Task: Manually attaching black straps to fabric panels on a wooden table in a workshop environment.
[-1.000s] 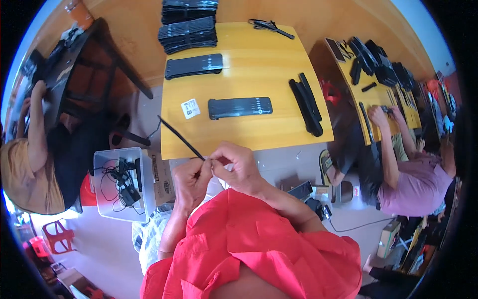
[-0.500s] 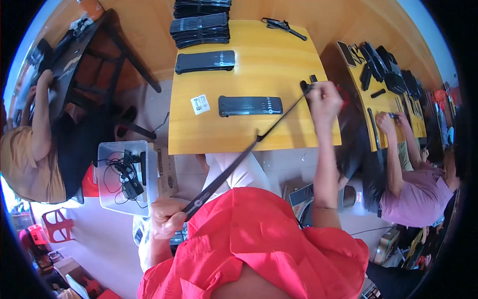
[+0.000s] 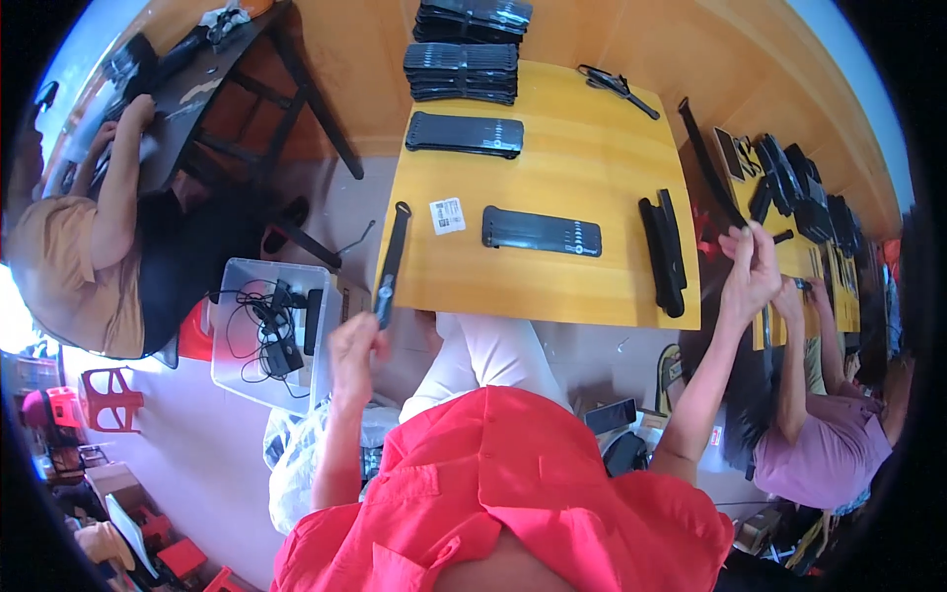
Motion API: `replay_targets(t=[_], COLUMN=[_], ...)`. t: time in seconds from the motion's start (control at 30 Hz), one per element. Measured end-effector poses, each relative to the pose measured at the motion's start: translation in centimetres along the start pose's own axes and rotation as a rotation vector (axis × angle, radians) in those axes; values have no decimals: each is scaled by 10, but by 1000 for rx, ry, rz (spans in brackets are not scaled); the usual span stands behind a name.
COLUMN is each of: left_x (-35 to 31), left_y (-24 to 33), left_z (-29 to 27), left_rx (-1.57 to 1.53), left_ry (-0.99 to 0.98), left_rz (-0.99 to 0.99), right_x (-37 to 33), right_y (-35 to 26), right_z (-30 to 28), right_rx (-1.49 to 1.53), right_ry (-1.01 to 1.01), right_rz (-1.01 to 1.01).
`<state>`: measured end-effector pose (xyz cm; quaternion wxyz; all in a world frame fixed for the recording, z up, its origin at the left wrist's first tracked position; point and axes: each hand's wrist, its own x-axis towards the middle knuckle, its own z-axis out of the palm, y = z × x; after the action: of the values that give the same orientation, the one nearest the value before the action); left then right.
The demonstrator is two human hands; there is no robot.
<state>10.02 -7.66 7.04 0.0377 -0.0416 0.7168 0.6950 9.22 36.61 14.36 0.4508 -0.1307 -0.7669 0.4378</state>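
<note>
My left hand (image 3: 357, 353), off the table's front left corner, is closed round the lower end of a black strap (image 3: 394, 259) that stands up past the left edge. Out beyond the table's right edge, my right hand (image 3: 750, 274) pinches the lower end of another black strap (image 3: 705, 163), whose length rises up and to the left. Between them a flat black bundle of straps (image 3: 543, 232) with pale markings lies mid-table. A small white printed label (image 3: 447, 216) lies left of it. Dark folded straps (image 3: 663, 252) lie along the right edge.
Stacked black strap bundles (image 3: 461, 72) fill the far left of the yellow table (image 3: 602, 148), with a thinner pile (image 3: 465, 135) nearer. A black tool (image 3: 619, 91) lies far right. A clear bin (image 3: 222, 345) of cables stands lower left. Co-workers sit at left (image 3: 79, 266) and right (image 3: 829, 434).
Half a second ago a black strap ran taut between my hands; now they are apart, each with its own strap upright. The table has shifted rightward and slightly down in view.
</note>
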Motion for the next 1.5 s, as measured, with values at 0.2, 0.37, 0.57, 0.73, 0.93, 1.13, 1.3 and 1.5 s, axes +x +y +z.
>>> replay_targets(t=[0.2, 0.37, 0.57, 0.73, 0.93, 1.13, 1.3, 1.5], left_x=[33, 36, 32, 21, 28, 31, 24, 21], left_y=[-74, -67, -41, 51, 47, 11, 14, 17], left_z=[37, 43, 22, 77, 112, 100, 113, 123], left_rx=[-158, 52, 785, 450, -24, -117, 258, 473], left_ry=[39, 55, 179, -144, -916, -995, -795, -711], left_rz=[-453, -499, -1, 566, -158, -326, 31, 241], right_x=[-16, -25, -37, -75, -98, -110, -120, -130], right_y=[-18, -19, -50, -74, -79, -51, -59, -35], right_z=[-3, -6, 3, 25, 44, 34, 47, 41], right_rx=[-70, -103, -267, -151, -79, -4, 148, 383], right_ry=[-40, -108, -456, -812, -750, -819, -845, -1117], right_rz=[-63, -52, -317, -680, -789, -421, 70, 650])
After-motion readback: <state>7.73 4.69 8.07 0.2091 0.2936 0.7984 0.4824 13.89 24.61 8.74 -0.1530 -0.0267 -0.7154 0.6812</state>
